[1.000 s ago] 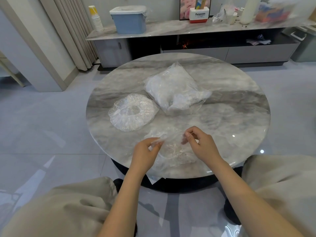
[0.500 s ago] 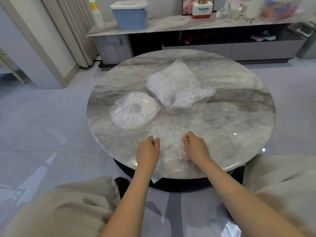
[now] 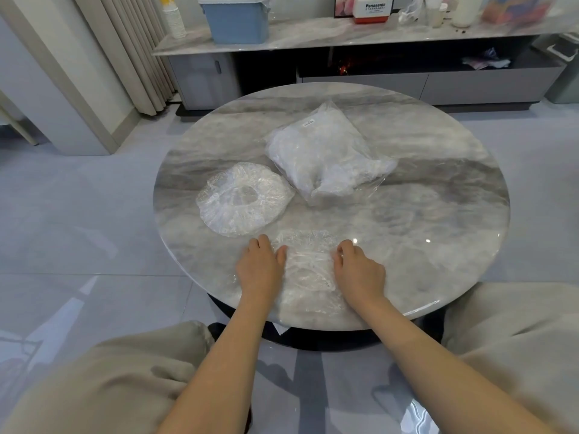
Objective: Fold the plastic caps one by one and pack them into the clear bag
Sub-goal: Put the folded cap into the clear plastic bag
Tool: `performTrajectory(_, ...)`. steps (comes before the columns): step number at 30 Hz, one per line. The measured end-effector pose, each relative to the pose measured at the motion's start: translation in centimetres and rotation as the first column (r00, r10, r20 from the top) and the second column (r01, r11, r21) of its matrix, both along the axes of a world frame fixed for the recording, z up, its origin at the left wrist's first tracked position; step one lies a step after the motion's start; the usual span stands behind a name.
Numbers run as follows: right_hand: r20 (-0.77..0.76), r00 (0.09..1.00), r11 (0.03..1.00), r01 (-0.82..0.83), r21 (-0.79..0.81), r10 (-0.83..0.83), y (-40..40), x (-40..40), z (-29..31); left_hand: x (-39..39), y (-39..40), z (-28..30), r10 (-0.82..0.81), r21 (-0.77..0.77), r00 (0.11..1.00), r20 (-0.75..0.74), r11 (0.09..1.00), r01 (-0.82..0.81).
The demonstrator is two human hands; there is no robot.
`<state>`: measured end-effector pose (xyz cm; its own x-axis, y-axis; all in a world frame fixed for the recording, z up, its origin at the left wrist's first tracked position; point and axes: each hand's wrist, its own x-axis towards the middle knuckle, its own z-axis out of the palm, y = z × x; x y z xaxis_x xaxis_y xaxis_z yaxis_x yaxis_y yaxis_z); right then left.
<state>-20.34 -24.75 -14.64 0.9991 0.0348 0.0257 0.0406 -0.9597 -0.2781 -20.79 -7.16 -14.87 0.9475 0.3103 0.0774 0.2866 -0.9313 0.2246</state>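
Both hands have come down since a second ago: then they held the crinkled clear plastic cap (image 3: pixel 308 261) pinched just above the tabletop, and now it lies flattened on the round grey marble-patterned table (image 3: pixel 423 220) near the person's edge, with a hand at each side.

From the head camera, the left hand (image 3: pixel 258 269) lies palm down on the cap's left edge, fingers curled under at the tips and thumb against the plastic; whether it pinches the film or only presses on it cannot be told. The right hand (image 3: pixel 357 270) rests on the cap's right edge in the same way, its fingertips bent onto the plastic, and its grip is equally unclear. A transparent sheet lies under the cap and hangs a little over the near rim of the table.

A second round clear plastic cap with a gathered elastic rim (image 3: pixel 242 202) lies open and unfolded to the left, just beyond the left hand. The clear plastic bag stuffed with white folded caps (image 3: pixel 326 155) lies near the table's middle, just beside the unfolded cap, and carries a small white label near its far corner.

Beyond the table a long grey marble-topped cabinet (image 3: pixel 344 39) holds a blue plastic box with a white lid (image 3: pixel 238 18) and a red-and-white Panasonic carton (image 3: pixel 374 9). Beige-trousered knees fill the lower corners.
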Motion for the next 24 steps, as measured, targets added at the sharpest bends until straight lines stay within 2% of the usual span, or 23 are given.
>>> performTrajectory(5, -0.010, 1.000, 0.969, -0.014, 0.249, 0.017, -1.1, -0.1, 0.4, -0.7, -1.2, 0.0, -0.081, 0.010, 0.927, 0.365, 0.996, 0.083)
performTrajectory(8, -0.025, 0.998, 0.917, -0.035, 0.397, 0.049, -1.6, -0.3, 1.2, -1.7, -2.5, 0.7, -0.169, 0.006, 0.880, 0.444, 0.983, 0.186)
performTrajectory(10, -0.037, 0.992, 0.896, -0.090, 0.435, 0.117, -2.0, -0.4, 1.7, -2.4, -2.9, 1.0, -0.205, 0.012, 0.865, 0.457, 0.974, 0.224)
performTrajectory(13, -0.109, 0.955, 0.866, -0.199, 0.458, 0.277, -2.9, -0.6, 2.2, -3.4, -3.5, 1.1, -0.266, -0.073, 0.861, 0.433, 0.942, 0.328)
performTrajectory(14, -0.149, 0.936, 0.861, -0.222, 0.457, 0.320, -3.1, -0.7, 2.3, -3.7, -3.8, 1.3, -0.284, -0.127, 0.884, 0.371, 0.928, 0.351)
performTrajectory(17, -0.219, 0.902, 0.878, -0.266, 0.398, 0.373, -3.4, -1.2, 2.2, -4.8, -4.3, 1.6, -0.333, -0.279, 0.941, 0.062, 0.899, 0.337)
performTrajectory(20, -0.122, 0.940, 0.900, -0.261, 0.348, 0.320, -3.6, -1.6, 2.0, -5.2, -4.3, 1.6, -0.364, -0.339, 0.931, -0.037, 0.880, 0.331)
performTrajectory(24, 0.091, 0.968, 0.922, -0.250, 0.294, 0.233, -3.3, -1.8, 1.9, -5.0, -4.1, 1.8, -0.388, -0.409, 0.921, 0.032, 0.836, 0.366)
